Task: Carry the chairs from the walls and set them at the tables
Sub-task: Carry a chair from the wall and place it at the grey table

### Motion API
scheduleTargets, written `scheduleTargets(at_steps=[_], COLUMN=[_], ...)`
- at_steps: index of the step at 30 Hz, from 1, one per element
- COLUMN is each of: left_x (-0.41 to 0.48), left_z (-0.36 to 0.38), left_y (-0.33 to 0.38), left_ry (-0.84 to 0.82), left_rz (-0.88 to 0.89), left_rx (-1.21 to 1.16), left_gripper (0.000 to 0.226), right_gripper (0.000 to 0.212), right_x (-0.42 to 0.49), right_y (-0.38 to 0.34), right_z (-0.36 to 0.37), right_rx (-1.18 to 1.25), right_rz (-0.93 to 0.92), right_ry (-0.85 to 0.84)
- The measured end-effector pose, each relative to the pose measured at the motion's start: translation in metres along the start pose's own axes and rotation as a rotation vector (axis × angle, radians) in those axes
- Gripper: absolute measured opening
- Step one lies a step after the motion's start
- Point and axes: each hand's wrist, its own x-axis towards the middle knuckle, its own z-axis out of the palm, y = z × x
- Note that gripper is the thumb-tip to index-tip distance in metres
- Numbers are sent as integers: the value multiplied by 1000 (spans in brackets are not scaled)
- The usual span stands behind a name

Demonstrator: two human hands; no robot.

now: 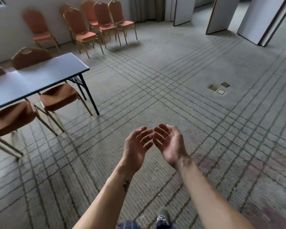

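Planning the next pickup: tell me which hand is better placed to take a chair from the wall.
Left, marginally. Both the left hand and right hand are open and empty, but the wall chairs stand ahead to the left, on its side.

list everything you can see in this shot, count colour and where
chairs by the wall: about six (some overlap), orange seats, gold frames, top left
chairs at the table: two, orange-brown, seats tucked under it, left
table: one, pale grey-blue top, dark legs, left
partition panels: about three, white, top right
curtain: one, grey-beige, top centre
floor sockets: one cluster, brass, right of centre
carpet: grey with dark grid lines, whole floor
shoe: one, grey, bottom edge
left hand: open, empty, centre
right hand: open, empty, beside the left
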Motion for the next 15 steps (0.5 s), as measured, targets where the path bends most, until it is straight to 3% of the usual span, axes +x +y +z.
scheduleTargets(at_steps=[15], left_x=[334], left_z=[36], left_y=[148], left_ry=[128], left_rz=[114], left_rx=[-43], left_gripper=[18], right_gripper=[22], right_x=[338], right_y=[-114], right_z=[116], right_rx=[-12], right_rz=[71], right_ry=[27])
